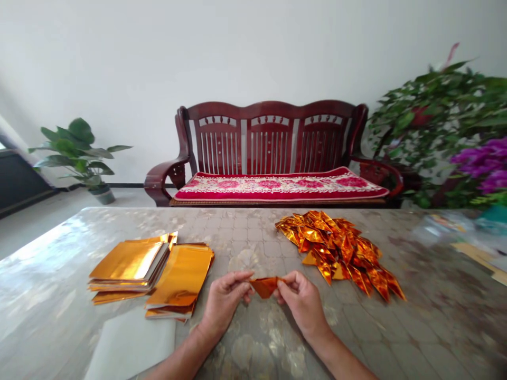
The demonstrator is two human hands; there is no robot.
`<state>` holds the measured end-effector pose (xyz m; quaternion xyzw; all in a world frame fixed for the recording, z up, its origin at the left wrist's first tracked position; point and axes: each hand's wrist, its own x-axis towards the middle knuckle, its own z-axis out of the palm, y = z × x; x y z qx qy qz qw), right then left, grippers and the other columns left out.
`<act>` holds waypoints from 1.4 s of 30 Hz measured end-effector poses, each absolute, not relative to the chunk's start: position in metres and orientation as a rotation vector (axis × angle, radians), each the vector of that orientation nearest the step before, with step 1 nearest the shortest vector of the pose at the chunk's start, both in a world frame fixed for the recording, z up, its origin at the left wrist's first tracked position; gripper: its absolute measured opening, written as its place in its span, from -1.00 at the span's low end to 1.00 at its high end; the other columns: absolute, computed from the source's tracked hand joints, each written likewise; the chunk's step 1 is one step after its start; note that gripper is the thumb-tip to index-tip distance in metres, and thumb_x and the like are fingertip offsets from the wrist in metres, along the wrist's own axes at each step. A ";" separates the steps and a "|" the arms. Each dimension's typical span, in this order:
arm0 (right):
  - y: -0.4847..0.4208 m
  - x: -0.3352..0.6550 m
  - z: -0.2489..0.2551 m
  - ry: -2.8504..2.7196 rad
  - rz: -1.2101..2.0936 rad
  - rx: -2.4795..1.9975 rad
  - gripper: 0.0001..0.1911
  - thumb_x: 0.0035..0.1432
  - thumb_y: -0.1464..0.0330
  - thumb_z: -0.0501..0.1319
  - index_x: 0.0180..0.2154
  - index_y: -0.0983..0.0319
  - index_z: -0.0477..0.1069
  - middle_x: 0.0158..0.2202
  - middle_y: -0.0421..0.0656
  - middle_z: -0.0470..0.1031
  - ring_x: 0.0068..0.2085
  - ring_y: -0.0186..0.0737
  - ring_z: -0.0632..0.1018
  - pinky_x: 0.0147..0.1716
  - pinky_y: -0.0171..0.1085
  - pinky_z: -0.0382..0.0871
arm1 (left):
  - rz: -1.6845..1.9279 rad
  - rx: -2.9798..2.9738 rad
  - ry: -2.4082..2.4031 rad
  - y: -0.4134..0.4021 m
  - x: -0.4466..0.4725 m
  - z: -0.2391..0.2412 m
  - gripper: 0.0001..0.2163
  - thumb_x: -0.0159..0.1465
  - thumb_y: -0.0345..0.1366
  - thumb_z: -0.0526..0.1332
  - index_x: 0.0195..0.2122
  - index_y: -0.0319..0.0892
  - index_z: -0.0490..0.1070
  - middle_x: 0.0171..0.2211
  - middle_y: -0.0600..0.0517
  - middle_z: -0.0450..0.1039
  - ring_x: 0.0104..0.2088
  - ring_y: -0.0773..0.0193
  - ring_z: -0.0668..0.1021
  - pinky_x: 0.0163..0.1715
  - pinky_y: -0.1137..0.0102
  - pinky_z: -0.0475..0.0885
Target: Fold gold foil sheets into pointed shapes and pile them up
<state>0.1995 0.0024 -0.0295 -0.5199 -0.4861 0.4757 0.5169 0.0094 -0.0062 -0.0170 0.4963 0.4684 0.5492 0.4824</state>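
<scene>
Between my two hands is a small folded piece of gold foil paper (264, 287), roughly triangular with its tip pointing down. My left hand (226, 300) pinches its left corner between thumb and fingers. On the opposite corner, my right hand (301, 298) grips it the same way. To the left lie two stacks of flat gold foil sheets, one stack (122, 261) partly beside the other stack (180, 277). A heap of folded gold foil pieces (336, 245) is spread beyond my right hand.
A pale sheet (132, 343) lies at the front left of the patterned table (245, 327). Clear plastic packaging (443, 227) and tan card (481, 258) are at the right. Behind the table stand a wooden bench (269, 137), a potted plant (85, 153) and leafy plants (435, 116).
</scene>
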 end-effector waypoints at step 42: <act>0.004 0.209 -0.020 -1.264 1.341 -1.163 -0.76 -0.01 0.21 0.34 -0.40 0.21 0.36 -0.55 -0.25 0.48 -0.50 -0.29 0.47 -0.49 -0.34 0.38 | 1.237 1.275 1.146 0.003 0.001 -0.015 -0.76 0.05 -0.32 0.38 -0.27 -0.21 0.42 -0.51 0.11 0.52 -0.50 0.37 0.53 -0.45 0.53 0.38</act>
